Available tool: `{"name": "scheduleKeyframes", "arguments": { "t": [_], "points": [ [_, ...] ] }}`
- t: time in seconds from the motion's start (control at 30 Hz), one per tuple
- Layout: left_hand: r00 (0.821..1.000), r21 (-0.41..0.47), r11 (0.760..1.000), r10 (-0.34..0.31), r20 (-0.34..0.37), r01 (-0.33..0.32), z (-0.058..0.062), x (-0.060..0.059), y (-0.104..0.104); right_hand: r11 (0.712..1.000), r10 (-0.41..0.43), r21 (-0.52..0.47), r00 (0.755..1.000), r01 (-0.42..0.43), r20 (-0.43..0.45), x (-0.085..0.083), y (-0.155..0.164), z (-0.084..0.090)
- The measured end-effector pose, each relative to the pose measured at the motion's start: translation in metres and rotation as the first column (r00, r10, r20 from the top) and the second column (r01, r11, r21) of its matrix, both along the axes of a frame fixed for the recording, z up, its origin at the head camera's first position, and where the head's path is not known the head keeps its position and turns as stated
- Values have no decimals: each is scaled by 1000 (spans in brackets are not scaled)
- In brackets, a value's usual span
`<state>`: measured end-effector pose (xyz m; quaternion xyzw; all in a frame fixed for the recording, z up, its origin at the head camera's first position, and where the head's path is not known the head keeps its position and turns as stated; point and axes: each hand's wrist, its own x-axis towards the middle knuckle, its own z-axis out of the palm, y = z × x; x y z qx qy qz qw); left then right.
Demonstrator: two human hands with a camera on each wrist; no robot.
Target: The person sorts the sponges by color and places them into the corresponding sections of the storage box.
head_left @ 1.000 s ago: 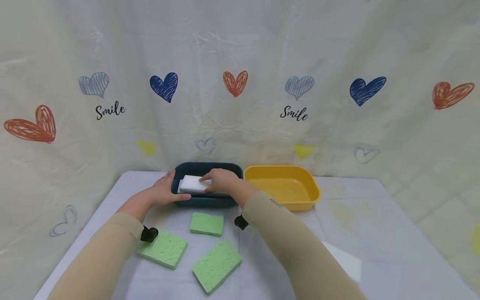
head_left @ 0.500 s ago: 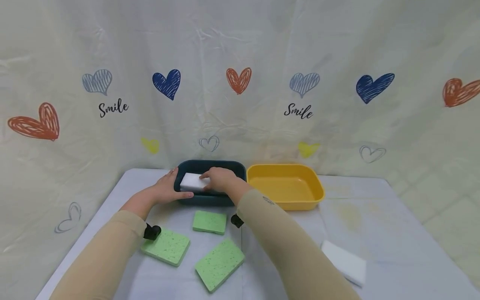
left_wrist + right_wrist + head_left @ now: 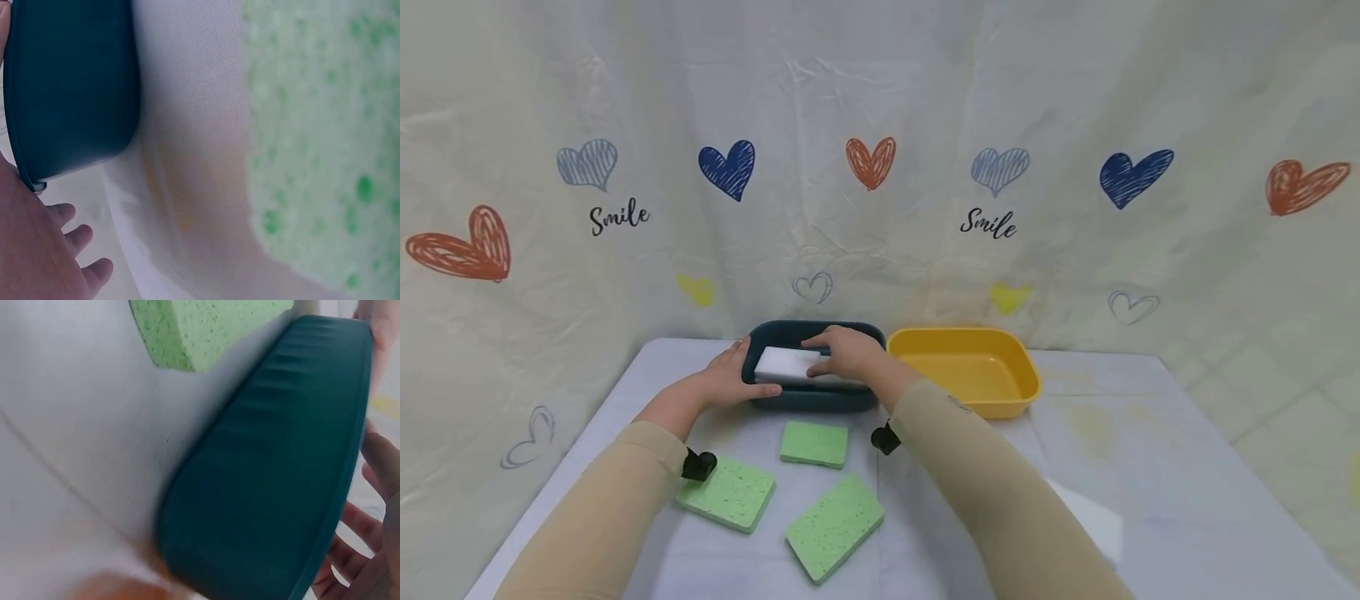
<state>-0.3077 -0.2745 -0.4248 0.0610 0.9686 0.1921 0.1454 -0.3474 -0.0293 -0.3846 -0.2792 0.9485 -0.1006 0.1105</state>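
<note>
The dark teal tray (image 3: 812,402) stands at the back of the table, with a white rectangular sponge (image 3: 784,364) in its left part. More white shows to that sponge's right, partly hidden beneath my right hand. My left hand (image 3: 722,379) grips the tray's left end, thumb lying over the front rim and fingers around the side. In the left wrist view the fingers reach past the tray's wall (image 3: 72,81). My right hand (image 3: 850,354) is over the tray, thumb and index finger spread beside the white sponge. The right wrist view shows its fingers (image 3: 359,528) apart beyond the rim.
A yellow tray (image 3: 970,371) stands right beside the teal one. Three green sponges lie in front: a small one (image 3: 814,444), one at the left (image 3: 730,493) and one nearer (image 3: 835,527). Another white sponge (image 3: 1093,521) lies at the right, partly behind my right sleeve.
My right hand's index finger and thumb have spread and shifted slightly off the white sponge, which shows more now. My left hand stays on the teal tray.
</note>
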Motion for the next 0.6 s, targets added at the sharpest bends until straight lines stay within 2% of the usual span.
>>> {"name": "scheduleKeyframes", "arguments": {
  "t": [0.17,0.37,0.6],
  "points": [
    [1000,2,1000,12,0,-12,-4,-2,0,1000,15,2,999,-15,-34,3,16,6],
    [1000,13,1000,-1,-18,1,-1,1,2,999,32,-23,999,-33,-44,10,38,14],
    [1000,23,1000,-4,-7,4,4,7,4,998,16,-55,999,-18,-37,27,70,29]
  ]
}}
